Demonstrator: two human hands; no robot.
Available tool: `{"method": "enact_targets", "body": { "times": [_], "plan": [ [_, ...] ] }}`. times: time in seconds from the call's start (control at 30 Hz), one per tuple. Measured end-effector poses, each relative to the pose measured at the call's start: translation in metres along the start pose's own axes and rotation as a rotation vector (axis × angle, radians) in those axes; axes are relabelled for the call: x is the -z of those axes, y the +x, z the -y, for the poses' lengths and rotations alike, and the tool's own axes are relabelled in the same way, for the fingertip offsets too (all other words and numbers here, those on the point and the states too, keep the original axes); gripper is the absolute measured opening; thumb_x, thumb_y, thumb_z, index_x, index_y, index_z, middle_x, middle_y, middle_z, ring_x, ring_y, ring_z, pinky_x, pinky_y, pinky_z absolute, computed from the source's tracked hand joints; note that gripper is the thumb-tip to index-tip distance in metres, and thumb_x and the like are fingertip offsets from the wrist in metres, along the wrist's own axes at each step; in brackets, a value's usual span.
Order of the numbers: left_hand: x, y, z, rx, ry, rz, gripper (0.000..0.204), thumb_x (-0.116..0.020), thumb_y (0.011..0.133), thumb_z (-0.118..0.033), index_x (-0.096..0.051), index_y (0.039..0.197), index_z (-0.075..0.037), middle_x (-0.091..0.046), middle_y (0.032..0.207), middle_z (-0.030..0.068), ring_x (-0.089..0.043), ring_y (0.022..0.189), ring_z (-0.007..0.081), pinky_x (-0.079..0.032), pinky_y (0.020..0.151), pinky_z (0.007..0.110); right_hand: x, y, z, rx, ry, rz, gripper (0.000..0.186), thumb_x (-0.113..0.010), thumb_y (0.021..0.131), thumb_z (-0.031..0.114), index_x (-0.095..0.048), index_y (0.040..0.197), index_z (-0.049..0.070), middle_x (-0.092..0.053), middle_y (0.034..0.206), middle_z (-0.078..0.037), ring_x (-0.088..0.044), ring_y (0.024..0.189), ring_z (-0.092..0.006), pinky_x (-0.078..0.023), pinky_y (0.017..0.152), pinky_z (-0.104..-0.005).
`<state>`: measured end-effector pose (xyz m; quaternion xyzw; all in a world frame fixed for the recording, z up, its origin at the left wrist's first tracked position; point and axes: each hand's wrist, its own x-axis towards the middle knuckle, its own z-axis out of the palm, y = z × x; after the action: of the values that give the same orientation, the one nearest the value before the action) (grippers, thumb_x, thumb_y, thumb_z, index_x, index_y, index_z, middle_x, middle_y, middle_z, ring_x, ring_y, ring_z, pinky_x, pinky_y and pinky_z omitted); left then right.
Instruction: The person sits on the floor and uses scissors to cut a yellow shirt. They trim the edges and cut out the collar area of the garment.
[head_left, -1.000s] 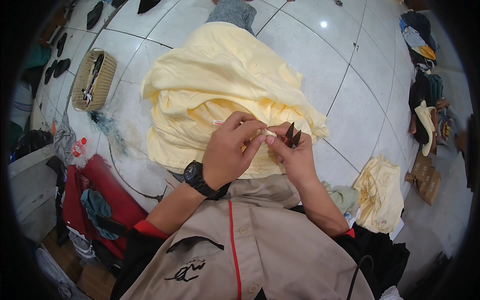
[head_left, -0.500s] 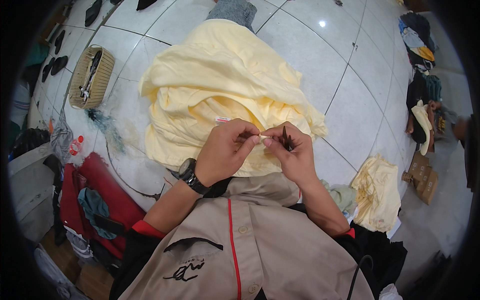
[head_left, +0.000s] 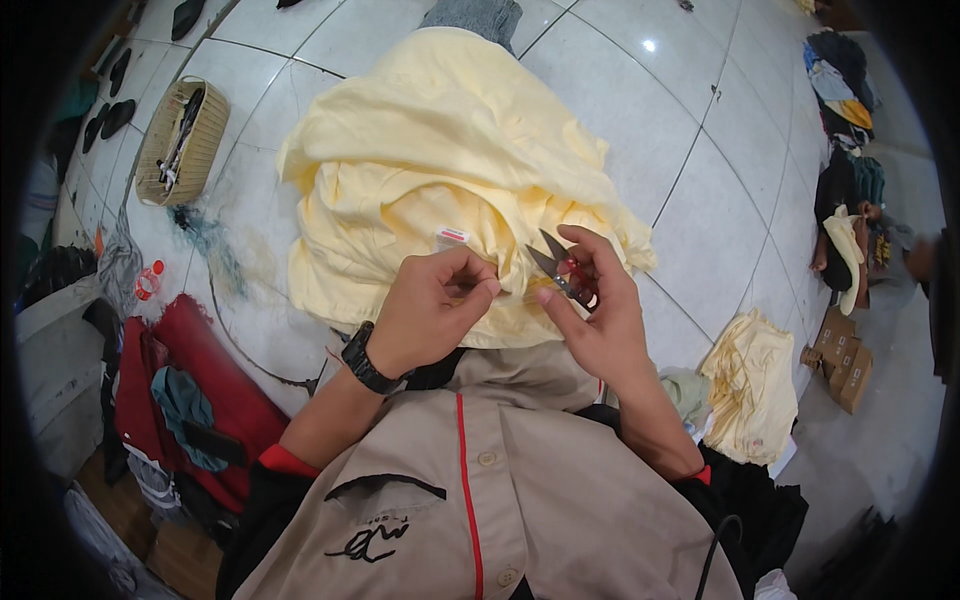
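Note:
Pale yellow fabric (head_left: 430, 130), looking like a garment, lies bunched over my lap and legs. A small white label with a red mark (head_left: 452, 236) shows on it just above my left hand. My left hand (head_left: 437, 305) pinches with thumb and forefinger; whatever sits between the tips is too small to make out. In my right hand (head_left: 605, 315) is a pair of small dark thread snips (head_left: 557, 268), blades spread and pointing up and left over the fabric. The thumb and fingers of that hand curl around the snips' body.
A beige basket (head_left: 212, 125) holding dark items stands on the tiles at left. Red fabric (head_left: 225, 375) and a red-capped bottle (head_left: 148, 280) lie nearer. Folded yellow cloth (head_left: 752, 385) sits at right, beside brown boxes (head_left: 842, 360). At the far right, another person's arm is partly visible.
My hands were together at the fingertips and have drawn apart. The snips have swung from inside my right palm to point over the fabric, with their blades spread.

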<state>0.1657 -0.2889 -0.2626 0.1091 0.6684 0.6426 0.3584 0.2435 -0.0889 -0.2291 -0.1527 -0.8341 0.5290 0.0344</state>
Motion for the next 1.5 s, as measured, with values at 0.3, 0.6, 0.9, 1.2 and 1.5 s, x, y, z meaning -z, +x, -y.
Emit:
{"method": "enact_targets", "body": {
  "times": [0.3, 0.6, 0.9, 1.2, 1.5],
  "plan": [
    [0.005, -0.008, 0.023, 0.009, -0.299, -0.012, 0.01, -0.068, 0.1, -0.007, -0.067, 0.1, 0.003, -0.071, 0.1, 0.0023, -0.063, 0.092, 0.0049, -0.053, 0.083, 0.024, 0.005, -0.027, 0.022, 0.509, -0.68, 0.072, 0.048, -0.075, 0.08, 0.005, -0.069, 0.127, 0.003, -0.067, 0.098, -0.007, -0.064, 0.068, -0.0215, -0.049, 0.056, -0.0334],
    [0.006, -0.008, 0.021, 0.014, -0.232, 0.01, 0.008, -0.065, 0.103, -0.006, -0.065, 0.098, 0.001, -0.07, 0.103, 0.0053, -0.066, 0.097, 0.0101, -0.056, 0.093, 0.03, -0.004, -0.026, 0.018, 0.607, -0.796, 0.126, 0.052, -0.065, 0.077, 0.011, -0.069, 0.126, -0.002, -0.066, 0.104, -0.007, -0.058, 0.065, -0.0164, -0.045, 0.054, -0.0309],
    [0.004, -0.006, 0.018, 0.034, -0.22, 0.006, 0.008, -0.065, 0.102, -0.005, -0.064, 0.098, 0.001, -0.07, 0.103, 0.0049, -0.065, 0.098, 0.0095, -0.056, 0.092, 0.029, -0.007, -0.027, 0.016, 0.63, -0.842, 0.084, 0.05, -0.065, 0.077, 0.012, -0.07, 0.125, -0.002, -0.066, 0.104, -0.009, -0.057, 0.064, -0.0169, -0.043, 0.053, -0.0307],
    [0.016, -0.031, 0.006, -0.201, -0.231, -0.153, 0.005, -0.058, 0.103, -0.004, -0.061, 0.101, 0.0, -0.072, 0.114, 0.0153, -0.071, 0.105, 0.0211, -0.058, 0.093, 0.035, -0.006, -0.021, 0.011, 0.452, -0.506, -0.012, 0.048, -0.076, 0.083, 0.004, -0.067, 0.129, 0.0, -0.068, 0.099, -0.011, -0.061, 0.068, -0.0195, -0.046, 0.056, -0.0329],
    [0.181, -0.119, 0.061, -0.072, 1.007, -0.991, 0.036, -0.069, 0.094, -0.007, -0.063, 0.128, 0.006, -0.07, 0.126, 0.0203, -0.065, 0.12, 0.0335, -0.046, 0.108, 0.041, -0.005, 0.025, 0.025, 0.082, -0.239, 0.311, 0.035, -0.079, 0.087, 0.008, -0.069, 0.121, 0.005, -0.07, 0.082, -0.009, -0.066, 0.072, -0.0214, -0.051, 0.065, -0.0318]
  ]
}}
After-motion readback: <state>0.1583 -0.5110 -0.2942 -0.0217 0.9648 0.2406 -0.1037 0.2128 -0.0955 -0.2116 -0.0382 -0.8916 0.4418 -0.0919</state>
